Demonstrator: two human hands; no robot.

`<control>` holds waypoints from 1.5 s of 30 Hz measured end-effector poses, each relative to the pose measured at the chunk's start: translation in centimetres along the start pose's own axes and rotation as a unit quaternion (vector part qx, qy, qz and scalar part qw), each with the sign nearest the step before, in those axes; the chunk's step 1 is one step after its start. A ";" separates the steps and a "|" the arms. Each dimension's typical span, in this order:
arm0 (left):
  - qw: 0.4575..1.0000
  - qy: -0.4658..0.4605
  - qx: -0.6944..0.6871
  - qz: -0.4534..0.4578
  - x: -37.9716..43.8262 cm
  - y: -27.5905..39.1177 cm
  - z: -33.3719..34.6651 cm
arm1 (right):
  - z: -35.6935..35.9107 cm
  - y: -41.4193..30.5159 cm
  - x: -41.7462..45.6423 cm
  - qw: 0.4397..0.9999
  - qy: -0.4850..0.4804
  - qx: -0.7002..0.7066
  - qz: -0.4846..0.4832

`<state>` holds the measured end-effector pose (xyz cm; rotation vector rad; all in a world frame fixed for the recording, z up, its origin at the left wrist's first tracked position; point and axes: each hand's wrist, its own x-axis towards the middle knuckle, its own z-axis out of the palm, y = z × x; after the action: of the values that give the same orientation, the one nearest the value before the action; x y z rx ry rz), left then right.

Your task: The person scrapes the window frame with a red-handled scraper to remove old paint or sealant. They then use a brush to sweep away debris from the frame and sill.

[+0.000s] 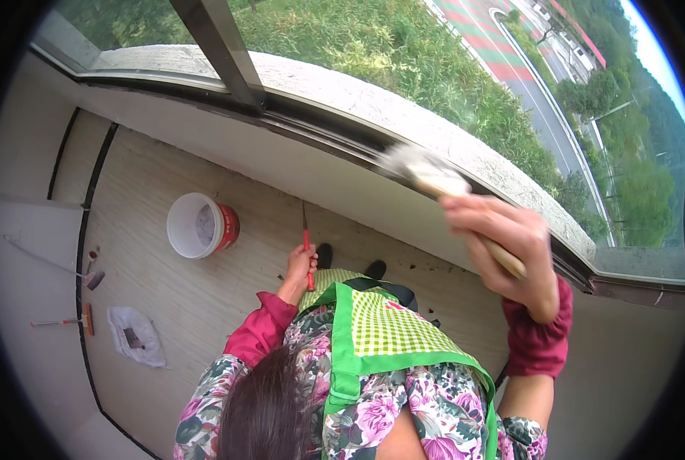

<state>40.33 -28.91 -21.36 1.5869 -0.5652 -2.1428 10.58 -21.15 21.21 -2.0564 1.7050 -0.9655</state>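
My right hand (509,241) grips the wooden handle of a paintbrush (434,175), whose pale bristles are blurred. The bristles are over the dark track of the sliding window frame (331,135); whether they touch it I cannot tell. Lower down, in front of my body, my left hand (301,265) is closed around the red handle of a screwdriver-like tool (306,244). Its thin dark shaft points away from me towards the wall under the window.
A white bucket (191,227) with a red outside stands on the floor left of my feet. Farther left lie a white plastic bag (147,345), an orange-headed squeegee or broom (89,319) and a dark-headed brush (94,280). Dark debris dots the floor. A window mullion (227,54) rises ahead.
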 end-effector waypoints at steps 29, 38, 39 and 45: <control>0.999 0.020 -0.018 0.017 1.3 2.2 -4.9 | 2.4 0.7 7.0 0.995 0.031 0.072 0.063; 1.000 0.015 -0.001 -0.006 0.2 0.3 -4.8 | -2.0 5.7 0.1 0.954 -0.044 0.052 0.290; 1.000 0.023 -0.004 -0.010 0.2 0.0 -5.1 | -3.5 5.7 -1.6 0.947 -0.044 0.035 0.315; 0.997 0.038 -0.066 0.005 1.3 -0.7 -6.8 | -11.2 8.8 -13.7 0.860 -0.175 -0.318 0.359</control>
<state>46.45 -29.61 -24.61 1.5824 -0.3973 -2.0582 -4.39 -8.32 19.81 -1.4824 2.4691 0.2298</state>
